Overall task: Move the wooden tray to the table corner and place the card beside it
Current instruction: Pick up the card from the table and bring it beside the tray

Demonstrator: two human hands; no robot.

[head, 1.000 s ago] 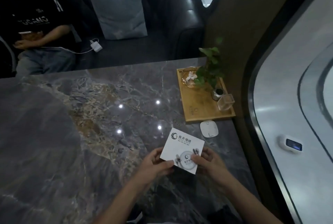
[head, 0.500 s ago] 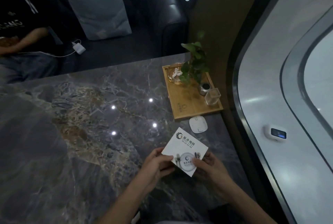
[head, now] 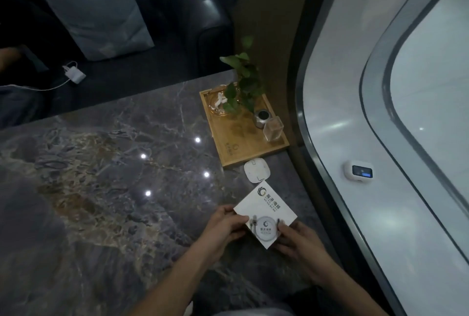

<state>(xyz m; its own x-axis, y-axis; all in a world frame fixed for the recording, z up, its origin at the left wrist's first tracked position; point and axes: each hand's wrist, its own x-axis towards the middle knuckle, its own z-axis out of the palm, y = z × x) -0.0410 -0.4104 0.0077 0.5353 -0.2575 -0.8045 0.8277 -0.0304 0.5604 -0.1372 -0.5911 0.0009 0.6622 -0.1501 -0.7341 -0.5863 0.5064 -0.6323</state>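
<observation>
Low in the frame, both hands, left hand point(head: 223, 226) and right hand point(head: 299, 242), grip the card point(head: 265, 211); wooden tray point(head: 243, 143) sits at the bench point(head: 101, 188) corner, centre-right, so 1 step remains.

Overall level: dim indoor scene, dark tones dominating, colours muted.
Brightest area: the pale curved panel point(head: 380, 87) on the right, which gives a soft whitish glow.
Glare: four small white points of light reflected on the polished desk point(head: 101, 163), with faint streaks on the panel.
Darkest area: the black sofa point(head: 177, 11) at top left, where detail is nearly lost.
White card point(head: 265, 214): stands out strongly, its print slightly soft.
Hands: left hand point(head: 223, 226) and right hand point(head: 299, 242) evenly lit, with no hard shadow under them.
Sharpness: mildly soft throughout, with grainy compression.
Distortion: wide-angle bending, so the panel's frame and desk edges curve toward the borders.
Plant point(head: 243, 82): leaves are blurred at the top.
</observation>
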